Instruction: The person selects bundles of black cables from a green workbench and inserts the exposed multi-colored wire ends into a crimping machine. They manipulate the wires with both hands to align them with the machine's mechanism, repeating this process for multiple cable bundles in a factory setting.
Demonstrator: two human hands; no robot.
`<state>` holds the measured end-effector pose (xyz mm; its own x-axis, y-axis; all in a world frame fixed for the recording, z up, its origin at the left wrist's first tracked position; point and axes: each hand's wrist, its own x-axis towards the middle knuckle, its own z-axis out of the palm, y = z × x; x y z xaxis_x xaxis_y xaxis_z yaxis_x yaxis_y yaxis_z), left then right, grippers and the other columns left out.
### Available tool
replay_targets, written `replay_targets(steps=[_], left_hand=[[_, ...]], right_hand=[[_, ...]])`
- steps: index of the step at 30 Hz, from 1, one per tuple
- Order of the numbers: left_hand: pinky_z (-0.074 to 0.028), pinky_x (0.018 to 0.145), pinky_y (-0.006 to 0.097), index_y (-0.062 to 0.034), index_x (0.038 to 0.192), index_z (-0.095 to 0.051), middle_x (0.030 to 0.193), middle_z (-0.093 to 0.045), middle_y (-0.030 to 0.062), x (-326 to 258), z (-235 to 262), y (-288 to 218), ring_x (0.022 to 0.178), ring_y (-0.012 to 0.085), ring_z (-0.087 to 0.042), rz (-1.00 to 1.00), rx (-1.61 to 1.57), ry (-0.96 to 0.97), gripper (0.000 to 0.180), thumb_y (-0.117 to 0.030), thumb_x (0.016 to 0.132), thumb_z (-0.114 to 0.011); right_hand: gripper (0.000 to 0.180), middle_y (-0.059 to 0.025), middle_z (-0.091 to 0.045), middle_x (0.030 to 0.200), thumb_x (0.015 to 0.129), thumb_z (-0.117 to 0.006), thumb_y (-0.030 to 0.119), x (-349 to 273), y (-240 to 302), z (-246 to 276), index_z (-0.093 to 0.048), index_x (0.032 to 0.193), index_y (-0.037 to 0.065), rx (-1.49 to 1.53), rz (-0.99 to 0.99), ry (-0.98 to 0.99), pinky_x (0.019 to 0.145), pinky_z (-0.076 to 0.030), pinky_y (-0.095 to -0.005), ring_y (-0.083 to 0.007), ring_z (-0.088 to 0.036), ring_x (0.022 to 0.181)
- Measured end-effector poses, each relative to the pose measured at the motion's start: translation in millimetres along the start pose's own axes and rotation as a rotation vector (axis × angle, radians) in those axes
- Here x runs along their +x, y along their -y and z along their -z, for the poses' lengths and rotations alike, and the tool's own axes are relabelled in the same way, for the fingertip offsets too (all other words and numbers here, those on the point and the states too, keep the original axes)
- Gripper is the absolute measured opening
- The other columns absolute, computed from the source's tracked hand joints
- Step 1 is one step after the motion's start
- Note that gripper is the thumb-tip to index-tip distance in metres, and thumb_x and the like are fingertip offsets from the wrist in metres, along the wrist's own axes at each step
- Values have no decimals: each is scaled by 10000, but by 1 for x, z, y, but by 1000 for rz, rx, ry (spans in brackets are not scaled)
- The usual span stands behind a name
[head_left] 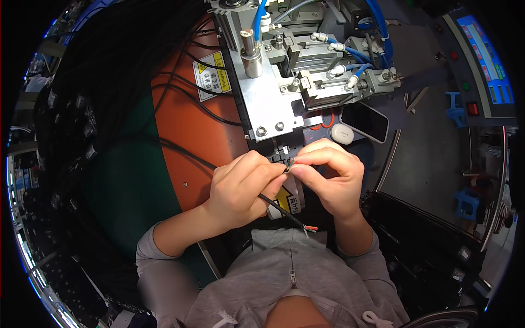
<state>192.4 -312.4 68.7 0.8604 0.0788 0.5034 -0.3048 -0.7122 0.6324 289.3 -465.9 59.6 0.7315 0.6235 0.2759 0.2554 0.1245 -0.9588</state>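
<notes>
The black cable (276, 206) lies at the picture's middle, pinched by the curled left hand (240, 186) at nine o'clock of the right hand (331, 175), whose fingers nip its stripped end below the metal machine (273, 98) at twelve o'clock.

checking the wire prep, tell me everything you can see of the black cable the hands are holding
The black cable is thin and round, with a dark sheath that looks rubbery. It runs diagonally from the fingertips of the left hand and right hand, both pinching its upper end below the metal machine, down toward the grey top. Its lower end is stripped, showing short orange and pale inner wires.
</notes>
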Motion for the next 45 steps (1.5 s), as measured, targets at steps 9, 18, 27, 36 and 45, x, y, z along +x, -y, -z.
replay_targets(steps=[9,18,27,36,45], left_hand=[[-428,433,277,-23,869,-627,713,-546,53,-4,-2,3,550,177,-559,-103,9,-81,184,-26,706,-710],[-425,435,275,-25,910,-631,755,-555,32,-6,-2,8,612,159,-574,-181,176,11,325,-36,587,-672],[-454,465,277,-31,842,-616,760,-599,55,-3,-5,6,615,185,-607,-105,-5,-81,146,-56,727,-701],[-457,489,264,-36,909,-639,768,-591,38,-5,-8,11,626,158,-600,-7,70,52,182,-91,744,-692],[-382,443,213,-80,1046,-684,735,-565,-13,-10,-7,13,566,79,-518,-225,503,145,333,-64,714,-651]], right_hand=[[95,-93,-649,788,765,-689,-9,-2,-3,-6,-665,856,-18,200,-67,10,676,-479,-254,-151,-611,750],[92,-106,-674,813,757,-708,13,4,5,12,-685,841,-13,-91,-27,133,651,-492,-248,-157,-640,742],[85,-95,-664,797,778,-690,14,-3,3,3,-665,852,-19,138,-86,80,681,-485,-263,-168,-625,746],[117,-91,-618,755,690,-708,-14,0,-4,3,-633,779,6,-510,274,-25,638,-456,-301,-222,-579,682],[59,-85,-611,734,723,-664,3,0,-32,1,-621,763,11,-480,97,-18,635,-447,-322,-240,-568,684]])
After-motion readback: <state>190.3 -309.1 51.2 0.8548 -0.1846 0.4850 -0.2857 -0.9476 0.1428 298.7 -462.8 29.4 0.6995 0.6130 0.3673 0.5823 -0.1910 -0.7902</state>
